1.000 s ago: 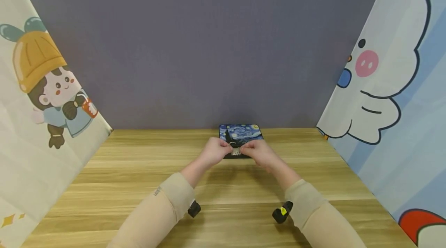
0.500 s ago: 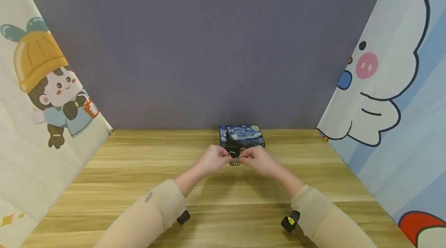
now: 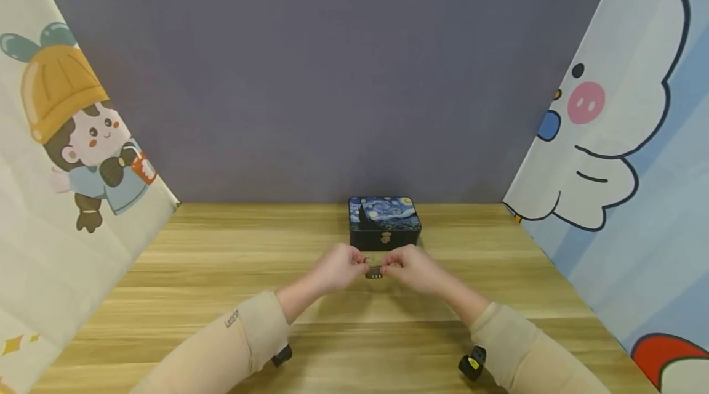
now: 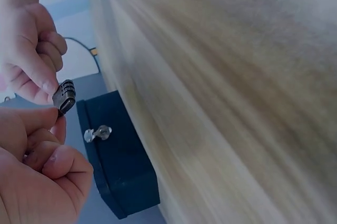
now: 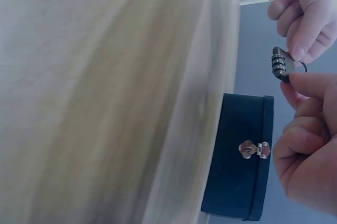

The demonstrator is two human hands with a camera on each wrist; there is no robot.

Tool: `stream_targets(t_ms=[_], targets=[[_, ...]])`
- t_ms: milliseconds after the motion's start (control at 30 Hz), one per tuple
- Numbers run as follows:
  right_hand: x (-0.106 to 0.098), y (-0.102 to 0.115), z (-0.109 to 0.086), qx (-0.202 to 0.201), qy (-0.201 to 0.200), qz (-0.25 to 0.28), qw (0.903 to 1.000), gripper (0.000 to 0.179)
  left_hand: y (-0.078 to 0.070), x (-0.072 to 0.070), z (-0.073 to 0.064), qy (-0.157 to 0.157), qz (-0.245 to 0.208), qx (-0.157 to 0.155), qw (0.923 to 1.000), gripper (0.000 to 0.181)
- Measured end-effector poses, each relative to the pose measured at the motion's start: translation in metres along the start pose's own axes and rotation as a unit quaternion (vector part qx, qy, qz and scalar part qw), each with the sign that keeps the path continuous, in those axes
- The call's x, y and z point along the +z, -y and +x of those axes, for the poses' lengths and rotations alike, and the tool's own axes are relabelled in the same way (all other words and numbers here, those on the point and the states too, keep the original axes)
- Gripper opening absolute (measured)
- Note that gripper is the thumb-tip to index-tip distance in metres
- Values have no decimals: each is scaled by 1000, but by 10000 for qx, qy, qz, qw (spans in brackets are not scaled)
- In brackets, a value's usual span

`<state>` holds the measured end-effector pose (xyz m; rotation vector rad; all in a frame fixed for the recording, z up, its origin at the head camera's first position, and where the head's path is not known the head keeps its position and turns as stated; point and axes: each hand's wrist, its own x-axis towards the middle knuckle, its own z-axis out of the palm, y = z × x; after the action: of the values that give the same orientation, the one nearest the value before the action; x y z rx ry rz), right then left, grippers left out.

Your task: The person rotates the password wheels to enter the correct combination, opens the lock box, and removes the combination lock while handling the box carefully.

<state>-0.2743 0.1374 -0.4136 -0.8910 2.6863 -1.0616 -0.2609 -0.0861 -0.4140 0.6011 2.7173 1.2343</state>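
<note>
Between both hands, above the table, is a small dark metal combination padlock (image 3: 373, 272) with number wheels and a thin curved shackle. My left hand (image 3: 341, 268) pinches it at one end with thumb and fingertip. From the other end my right hand (image 3: 412, 268) pinches it the same way. In the right wrist view the padlock (image 5: 280, 64) shows its dial rings, with the shackle sticking out past the fingers. Behind the hands stands a dark box (image 3: 384, 223) with a swirling blue painted lid, which is down. Its metal clasp (image 5: 254, 149) has no padlock on it.
The box sits at the back of the wooden table (image 3: 249, 240), close to a grey wall panel (image 3: 332, 74). Cartoon-printed sheets (image 3: 609, 166) flank the table left and right. A black wrist camera (image 3: 472, 363) hangs below the right sleeve.
Both hands have drawn the padlock from over the box's front toward me, still held between them. The box's front and clasp now show in the head view.
</note>
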Motion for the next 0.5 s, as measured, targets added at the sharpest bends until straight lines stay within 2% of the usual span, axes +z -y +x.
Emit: stream_targets(t_ms=[300, 500], targets=[[14, -6, -8, -115, 181, -42, 9998, 10, 2, 10, -10, 155, 362, 199, 9990, 40], [20, -9, -12, -200, 347, -13, 9992, 10, 4, 17, -14, 255, 448, 220, 9984, 35]])
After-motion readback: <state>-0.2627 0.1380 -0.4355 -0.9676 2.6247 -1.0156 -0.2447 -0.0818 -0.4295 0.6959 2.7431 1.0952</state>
